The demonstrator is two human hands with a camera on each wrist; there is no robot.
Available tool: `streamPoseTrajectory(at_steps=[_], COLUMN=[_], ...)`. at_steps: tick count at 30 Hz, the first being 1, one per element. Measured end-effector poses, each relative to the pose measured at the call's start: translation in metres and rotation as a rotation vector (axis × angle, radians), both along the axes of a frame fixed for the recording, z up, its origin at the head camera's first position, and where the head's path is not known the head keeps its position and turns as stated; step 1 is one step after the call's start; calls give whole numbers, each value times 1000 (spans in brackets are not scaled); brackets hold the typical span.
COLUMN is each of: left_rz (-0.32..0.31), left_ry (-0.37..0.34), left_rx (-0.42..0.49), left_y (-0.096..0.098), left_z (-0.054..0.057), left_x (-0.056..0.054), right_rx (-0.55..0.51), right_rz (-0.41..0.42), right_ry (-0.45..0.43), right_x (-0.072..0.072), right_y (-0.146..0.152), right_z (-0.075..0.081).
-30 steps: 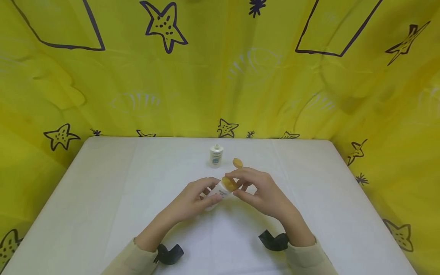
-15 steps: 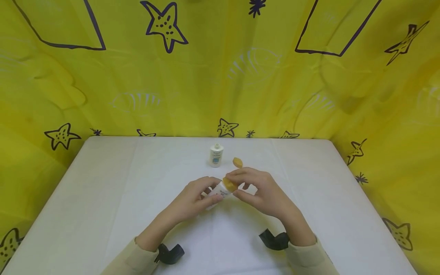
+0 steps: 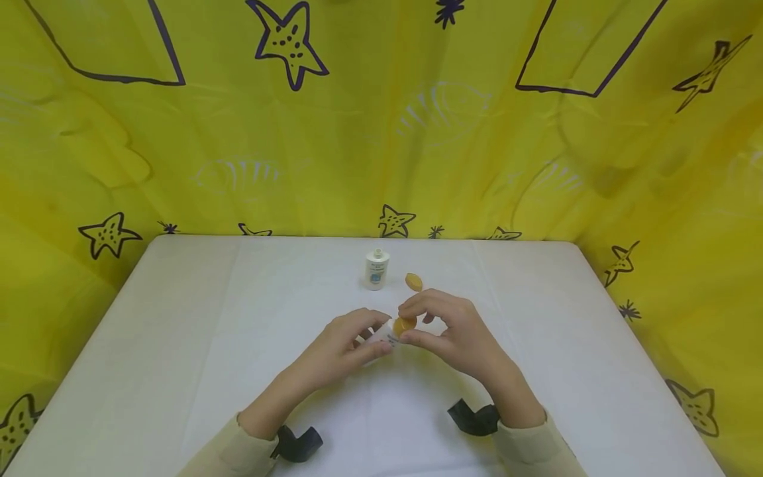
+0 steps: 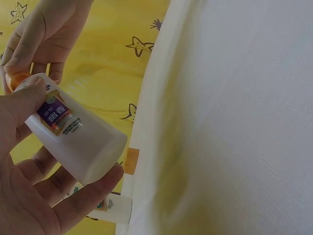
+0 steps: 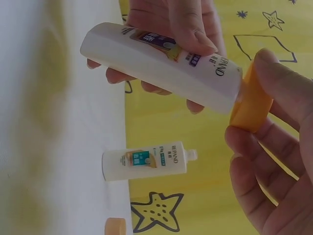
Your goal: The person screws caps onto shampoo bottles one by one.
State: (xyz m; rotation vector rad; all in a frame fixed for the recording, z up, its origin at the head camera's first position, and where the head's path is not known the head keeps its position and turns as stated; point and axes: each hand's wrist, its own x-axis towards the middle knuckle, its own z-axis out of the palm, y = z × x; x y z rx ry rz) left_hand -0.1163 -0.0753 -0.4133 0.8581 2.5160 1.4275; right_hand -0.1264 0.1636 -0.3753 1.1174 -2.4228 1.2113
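Observation:
A white shampoo-like bottle with a purple label is held tilted above the table. My left hand grips its body, thumb on the front and fingers behind, as the left wrist view shows. At the bottle's top end is an orange cap. My right hand pinches this cap between thumb and fingers. In the right wrist view the cap sits a little askew against the bottle's shoulder; the neck is hidden. A second white bottle, with a teal label and a bare nozzle, stands upright behind the hands.
Another orange cap lies on the white table to the right of the standing bottle. A yellow curtain with drawn starfish hangs behind the table's far edge. Black wrist mounts sit at both sleeves.
The pinched cap has shifted slightly right and toward me and now faces differently. Both hands have moved a little with it. The standing bottle and loose cap stay put.

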Motion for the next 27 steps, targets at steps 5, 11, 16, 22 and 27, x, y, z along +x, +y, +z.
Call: streamPoseTrajectory(at_steps=[5,11,16,22,27], left_rz=[1,13,19,22,20], left_ry=[1,6,-8,-24,-30], left_rx=[-1,-7,-10,-9,-1], left_y=[0,-2,-2,-3,-5], left_z=[0,2,1,2,2], left_x=[0,-1,-2,-2,-3], right_rx=[0,11,29,28,32], right_rz=[8,-1,-10,15,60], right_ry=[18,46,39,15,23], right_x=[0,-1,0,1,0], right_y=[-1,-3,-4,-3,-2], right_z=[0,0,-1,-1,1])
